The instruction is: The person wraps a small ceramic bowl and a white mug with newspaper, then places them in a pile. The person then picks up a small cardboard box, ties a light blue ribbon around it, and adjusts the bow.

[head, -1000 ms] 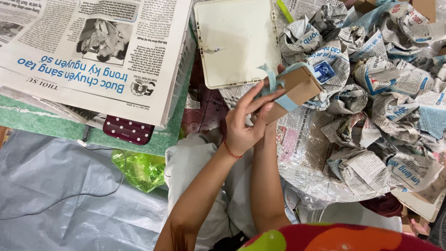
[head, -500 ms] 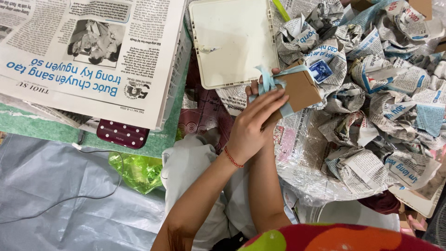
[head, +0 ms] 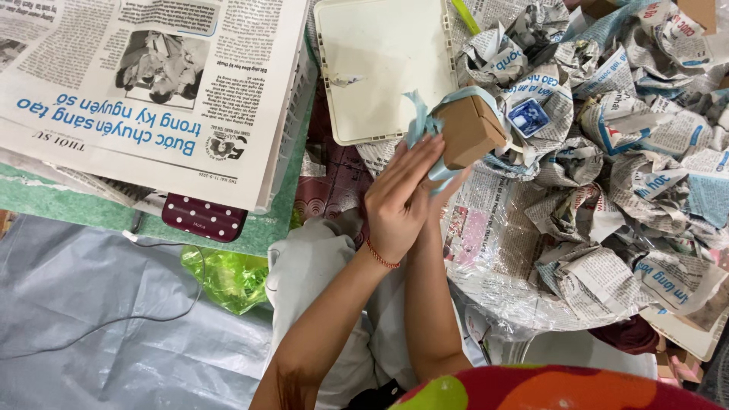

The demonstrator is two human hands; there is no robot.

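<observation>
Here the left hand [head: 399,199] lies flat over the right hand [head: 443,182], which is mostly hidden; together they grip a small brown cardboard box [head: 469,130] wrapped with pale blue ribbon [head: 422,125], held just beside the white plastic lid's [head: 383,64] lower right corner, near crumpled newspaper bundles [head: 623,159].

Single head view; looks steeply down, close over hands.

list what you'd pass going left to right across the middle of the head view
grey plastic sheet → dark red polka-dot case → green plastic bag → left hand → small brown cardboard box tied with light blue ribbon → pile of crumpled newspaper bundles
</observation>
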